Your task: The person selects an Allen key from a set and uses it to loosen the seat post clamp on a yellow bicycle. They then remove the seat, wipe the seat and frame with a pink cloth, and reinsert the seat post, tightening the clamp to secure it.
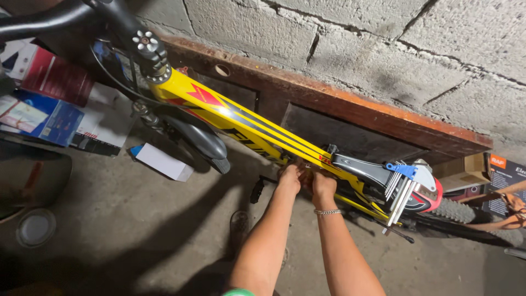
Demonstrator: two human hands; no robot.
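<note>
My left hand (289, 178) and right hand (323, 183) both grip the yellow frame (246, 121) beside the saddle (364, 169); next, I judge, a steady two-handed hold.

We see a rough grey block wall (383, 38) with cracked mortar joints. A worn reddish-brown wooden panel (339, 109) leans along its base. The floor (120, 219) is bare grey concrete, deeply shadowed lower left. Cardboard boxes (44, 104) are stacked upper left; more boxes (482, 170) sit at right. Light is dim, harsh from above.
</note>
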